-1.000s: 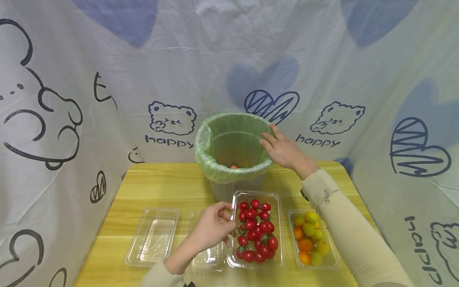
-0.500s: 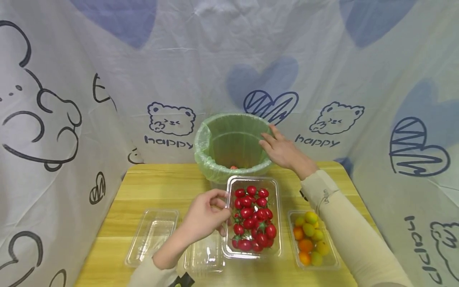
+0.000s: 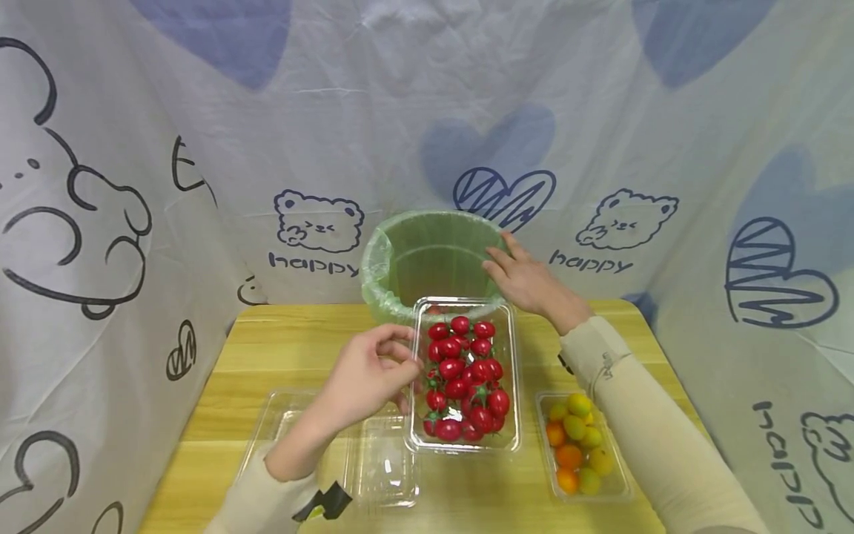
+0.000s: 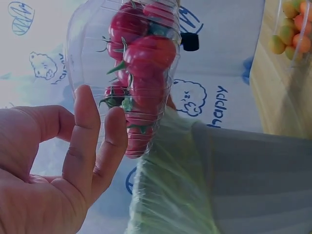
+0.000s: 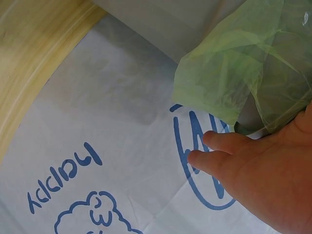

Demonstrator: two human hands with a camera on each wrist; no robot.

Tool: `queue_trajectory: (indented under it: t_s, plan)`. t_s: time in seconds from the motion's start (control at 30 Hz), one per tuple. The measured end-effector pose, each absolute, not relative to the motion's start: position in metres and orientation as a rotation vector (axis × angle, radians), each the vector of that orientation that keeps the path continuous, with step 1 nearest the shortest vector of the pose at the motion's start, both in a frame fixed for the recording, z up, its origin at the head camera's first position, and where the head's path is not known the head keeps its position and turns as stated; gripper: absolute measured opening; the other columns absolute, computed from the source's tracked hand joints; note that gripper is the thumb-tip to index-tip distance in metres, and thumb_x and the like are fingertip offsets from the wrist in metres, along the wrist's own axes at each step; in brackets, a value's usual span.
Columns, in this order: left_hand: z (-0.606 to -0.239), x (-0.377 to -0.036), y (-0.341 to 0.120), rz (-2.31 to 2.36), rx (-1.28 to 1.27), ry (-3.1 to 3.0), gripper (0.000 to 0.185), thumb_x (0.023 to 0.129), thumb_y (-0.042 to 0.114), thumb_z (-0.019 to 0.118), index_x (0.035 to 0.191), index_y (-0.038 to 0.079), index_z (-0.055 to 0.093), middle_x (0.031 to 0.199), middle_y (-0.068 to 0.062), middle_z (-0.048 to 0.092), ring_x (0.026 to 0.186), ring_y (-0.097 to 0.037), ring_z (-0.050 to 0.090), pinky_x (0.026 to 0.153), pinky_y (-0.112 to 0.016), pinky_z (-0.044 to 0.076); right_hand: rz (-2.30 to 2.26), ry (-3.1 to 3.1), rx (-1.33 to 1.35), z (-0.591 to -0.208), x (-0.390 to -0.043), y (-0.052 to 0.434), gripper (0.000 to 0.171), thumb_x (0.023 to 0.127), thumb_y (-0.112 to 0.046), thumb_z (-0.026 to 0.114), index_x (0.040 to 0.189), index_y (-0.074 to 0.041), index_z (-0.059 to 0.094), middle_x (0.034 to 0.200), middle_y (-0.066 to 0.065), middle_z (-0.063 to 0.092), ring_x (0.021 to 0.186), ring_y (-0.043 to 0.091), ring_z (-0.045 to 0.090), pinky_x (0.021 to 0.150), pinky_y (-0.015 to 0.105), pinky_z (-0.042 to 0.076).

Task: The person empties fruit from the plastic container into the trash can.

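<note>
My left hand pinches the left edge of a clear plastic container, raised above the table at the bin's front rim. Inside are red cherry tomatoes with green stems. In the left wrist view, fingers are bent beside the container's wall; the thumb's contact is unclear. Behind stands a grey trash bin with a green plastic liner; the container hides its front. My right hand rests over the bin's right rim, its visible fingers fairly straight beside the liner.
Clear plastic containers stand at the left of the wooden table, partly covered by my left arm. At the right, another container holds small orange, yellow and green fruits. Printed cloth hangs around the table.
My left hand has moved the tomato container forward and slightly left, from before the bin to over its front rim. The right hand stays on the bin.
</note>
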State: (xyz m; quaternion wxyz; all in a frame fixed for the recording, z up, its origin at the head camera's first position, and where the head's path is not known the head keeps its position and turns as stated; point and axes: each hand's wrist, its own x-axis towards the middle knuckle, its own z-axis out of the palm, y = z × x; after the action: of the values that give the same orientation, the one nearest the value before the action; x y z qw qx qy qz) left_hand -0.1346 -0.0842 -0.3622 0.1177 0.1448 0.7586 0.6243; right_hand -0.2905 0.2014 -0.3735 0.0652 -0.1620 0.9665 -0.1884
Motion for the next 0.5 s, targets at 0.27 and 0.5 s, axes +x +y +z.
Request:
queue_trajectory:
  t_s: [0.27,0.5]
  plan:
    - [-0.343,-0.146,-0.089,1.851,0.476,2.254,0.043,0.093,-0.005,0.065,0.135,-0.011,0.057,0.098,-0.029,0.072,0.055,-0.021,0.068,0.054,-0.043,0.064,-0.568,2.927,-0.526,-0.373,-0.29,0.203,0.067,0.114,-0.049,0.02,0.168,-0.009,0.025,0.177,0.018,-0.009,0.156,0.058,0.019,0.125,0.073,0.021]
    - [-0.33,-0.171,-0.094,1.91,0.434,2.324,0.042,0.092,-0.004,0.064,0.133,-0.01,0.058,0.094,-0.026,0.074,0.055,-0.02,0.069,0.055,-0.044,0.065,-0.548,2.952,-0.514,-0.373,-0.29,0.203,0.068,0.113,-0.048,0.021,0.168,-0.009,0.025,0.178,0.016,-0.008,0.156,0.056,0.021,0.128,0.067,0.023]
